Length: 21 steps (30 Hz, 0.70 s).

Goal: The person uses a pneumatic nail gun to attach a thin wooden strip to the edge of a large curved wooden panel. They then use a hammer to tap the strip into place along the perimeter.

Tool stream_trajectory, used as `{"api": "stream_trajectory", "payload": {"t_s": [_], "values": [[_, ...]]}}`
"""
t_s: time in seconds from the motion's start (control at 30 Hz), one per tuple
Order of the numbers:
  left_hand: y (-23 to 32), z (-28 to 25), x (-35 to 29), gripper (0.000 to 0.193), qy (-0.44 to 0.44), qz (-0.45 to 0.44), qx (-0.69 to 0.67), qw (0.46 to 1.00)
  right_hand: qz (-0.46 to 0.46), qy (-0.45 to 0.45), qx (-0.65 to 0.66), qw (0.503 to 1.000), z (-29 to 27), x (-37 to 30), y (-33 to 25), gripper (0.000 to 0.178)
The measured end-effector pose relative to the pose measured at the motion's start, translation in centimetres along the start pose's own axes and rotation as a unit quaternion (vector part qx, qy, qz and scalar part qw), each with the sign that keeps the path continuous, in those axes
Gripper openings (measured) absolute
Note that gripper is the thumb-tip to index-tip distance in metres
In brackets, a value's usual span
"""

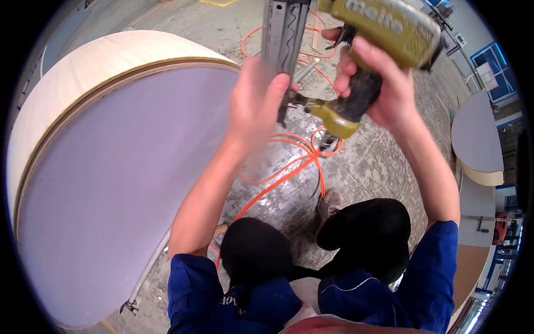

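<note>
Two hands [249, 106] [389, 92] on a nail gun [392, 33]

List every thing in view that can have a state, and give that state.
Nail gun: held up off the floor; loaded or not, cannot tell.
Magazine: gripped; open or shut, cannot tell.
Left hand: closed around the magazine, blurred.
Right hand: closed around the gun's handle.
Orange hose: looped loosely on the floor.
Large rounded piece: grey face showing.

Scuffed metal nail gun [392, 30], smooth plastic hose [316, 156]
</note>
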<state>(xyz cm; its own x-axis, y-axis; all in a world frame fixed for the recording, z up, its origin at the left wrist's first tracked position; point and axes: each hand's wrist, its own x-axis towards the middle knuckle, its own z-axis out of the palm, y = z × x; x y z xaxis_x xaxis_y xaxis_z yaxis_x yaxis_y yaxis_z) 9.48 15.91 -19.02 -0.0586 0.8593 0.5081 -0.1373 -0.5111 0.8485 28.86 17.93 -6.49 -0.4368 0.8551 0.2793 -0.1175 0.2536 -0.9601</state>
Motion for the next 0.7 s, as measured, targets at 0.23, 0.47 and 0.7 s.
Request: {"api": "stream_trajectory", "payload": {"t_s": [0.23, 0.47, 0.7], "values": [[-0.1, 6.0, 5.1, 0.036, -0.027, 0.026, -0.188, 0.981, 0.109, -0.059, -0.078, 0.989, -5.8, 5.8, -4.7, 0.052], [4.0, 3.9, 5.3, 0.034, 0.087, 0.195, -0.177, 0.961, 0.213, -0.2, -0.016, 0.956, 1.5, 10.1, -10.9, 0.043], [6.7, 1.6, 3.5, 0.035, 0.226, 0.285, -0.052, 0.93, 0.208, -0.382, -0.043, 0.899, 5.6, 11.9, -12.8, 0.041]]}}
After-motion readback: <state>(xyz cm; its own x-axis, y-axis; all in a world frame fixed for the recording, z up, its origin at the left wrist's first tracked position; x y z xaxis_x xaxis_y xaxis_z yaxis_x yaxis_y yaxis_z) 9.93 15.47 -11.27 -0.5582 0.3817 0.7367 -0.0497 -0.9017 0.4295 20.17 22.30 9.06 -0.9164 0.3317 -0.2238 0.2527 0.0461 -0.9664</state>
